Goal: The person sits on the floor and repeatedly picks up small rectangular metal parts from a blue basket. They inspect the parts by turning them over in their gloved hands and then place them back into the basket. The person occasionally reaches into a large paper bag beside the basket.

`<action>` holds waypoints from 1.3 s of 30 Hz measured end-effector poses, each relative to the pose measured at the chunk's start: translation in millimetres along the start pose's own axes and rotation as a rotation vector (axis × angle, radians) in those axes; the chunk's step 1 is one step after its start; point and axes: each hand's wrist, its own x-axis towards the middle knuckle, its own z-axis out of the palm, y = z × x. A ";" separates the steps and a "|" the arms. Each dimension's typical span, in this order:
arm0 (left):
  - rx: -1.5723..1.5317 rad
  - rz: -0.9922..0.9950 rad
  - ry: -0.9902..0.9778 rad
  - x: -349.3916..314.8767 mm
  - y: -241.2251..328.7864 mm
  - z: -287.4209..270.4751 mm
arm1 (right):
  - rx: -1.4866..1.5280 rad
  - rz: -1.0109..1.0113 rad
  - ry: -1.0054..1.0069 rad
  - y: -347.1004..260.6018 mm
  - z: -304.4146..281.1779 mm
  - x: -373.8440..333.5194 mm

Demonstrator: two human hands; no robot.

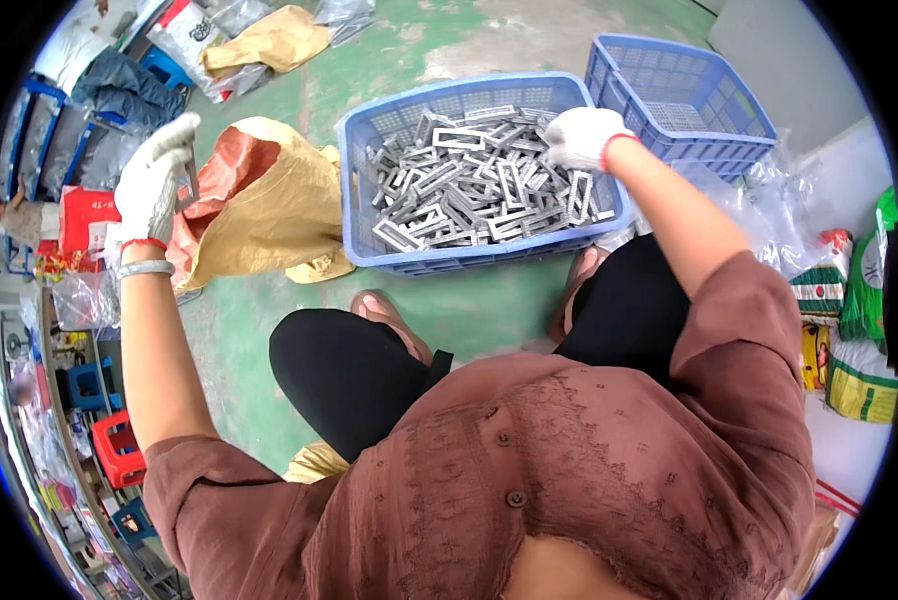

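My left hand (157, 180), in a white knitted glove, is closed on a small grey rectangular metal frame (189, 182). It is raised beside the open mouth of a yellow woven sack (254, 215) with an orange-red lining. At the right end of a blue plastic crate (399, 262), my right hand (581, 138), also gloved in white, has its fingers curled at the edge of the heap. What they hold, if anything, is hidden. Many similar grey metal frames (459, 185) lie jumbled in the crate.
A second blue crate (684, 65) stands behind the first on the right. Clear plastic bags (759, 215) and green bags (866, 280) lie at the right. Shelving, a red stool (119, 450) and a blue stool (91, 385) line the left. My feet are in front of the crate.
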 end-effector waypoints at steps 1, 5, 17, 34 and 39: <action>0.052 -0.124 -0.103 6.2 -14.0 -1.3 | -0.018 0.009 -0.043 0.1 17.5 14.6; 0.227 -0.204 -0.253 -2.3 -33.9 11.3 | -0.091 -0.003 -0.241 -17.3 80.5 46.1; 0.453 0.214 0.076 -69.4 37.3 80.0 | -0.151 -0.300 -0.237 -56.1 195.9 75.5; 0.480 0.085 -0.423 -111.5 -21.6 220.5 | -0.230 -0.244 -0.479 -70.4 166.5 79.7; 0.615 0.496 0.107 -110.4 13.5 195.5 | -0.265 -0.185 -0.427 -73.2 178.2 85.0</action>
